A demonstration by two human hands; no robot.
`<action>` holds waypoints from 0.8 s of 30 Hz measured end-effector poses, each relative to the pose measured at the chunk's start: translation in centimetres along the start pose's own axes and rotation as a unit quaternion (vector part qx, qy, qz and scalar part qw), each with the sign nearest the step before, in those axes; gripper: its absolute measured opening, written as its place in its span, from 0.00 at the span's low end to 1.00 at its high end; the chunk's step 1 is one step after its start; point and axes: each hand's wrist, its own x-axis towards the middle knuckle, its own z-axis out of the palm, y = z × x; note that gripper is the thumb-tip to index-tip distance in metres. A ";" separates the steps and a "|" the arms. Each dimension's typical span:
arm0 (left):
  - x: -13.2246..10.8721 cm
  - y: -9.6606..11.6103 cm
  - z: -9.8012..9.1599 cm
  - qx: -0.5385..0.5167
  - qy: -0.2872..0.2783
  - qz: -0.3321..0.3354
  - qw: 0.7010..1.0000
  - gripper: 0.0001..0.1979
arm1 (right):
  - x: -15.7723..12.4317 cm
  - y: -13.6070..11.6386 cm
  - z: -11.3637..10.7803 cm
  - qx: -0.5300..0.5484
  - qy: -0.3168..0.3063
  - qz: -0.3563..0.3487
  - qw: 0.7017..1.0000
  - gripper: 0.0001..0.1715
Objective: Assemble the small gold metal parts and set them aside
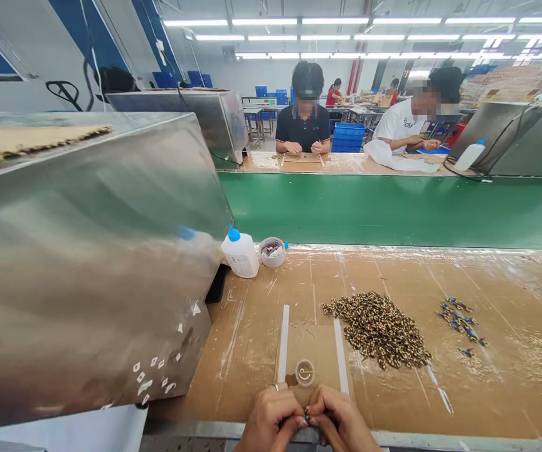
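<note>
My left hand (273, 414) and my right hand (337, 413) meet at the front edge of the cardboard-covered bench. Their fingertips pinch together on a tiny part (306, 416) with dark blue and gold on it. Most of that part is hidden by my fingers, so its kind does not show. Just beyond my hands stands a small round clear cup (305, 373) with a thin stick in it. To the right lies a big heap of small brass-coloured and dark parts (384, 329). Farther right is a little group of similar parts with blue pieces (462, 319).
A large metal housing (87, 263) fills the left side. Near it stand a white bottle (243, 254) with a blue nozzle and a tape roll (272, 252). Beyond the green conveyor belt (393, 207), two people work at another bench. White strips (341, 355) mark the cardboard.
</note>
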 end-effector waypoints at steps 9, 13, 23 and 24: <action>0.4 -1.8 1.0 0.044 0.034 0.071 0.996 0.32 | -0.3 3.0 0.4 -0.045 -0.006 0.023 0.999 0.35; 0.7 -0.7 0.6 0.052 0.035 0.036 0.997 0.30 | -0.1 2.7 0.9 0.051 -0.003 0.127 0.991 0.38; -3.1 0.8 -2.4 -0.010 0.035 -0.159 0.987 0.22 | -2.6 -0.5 -2.1 0.049 0.134 0.140 0.980 0.38; -3.6 0.9 -2.8 -0.008 0.062 -0.186 0.981 0.21 | -3.1 -1.0 -3.8 0.014 0.173 0.121 0.977 0.37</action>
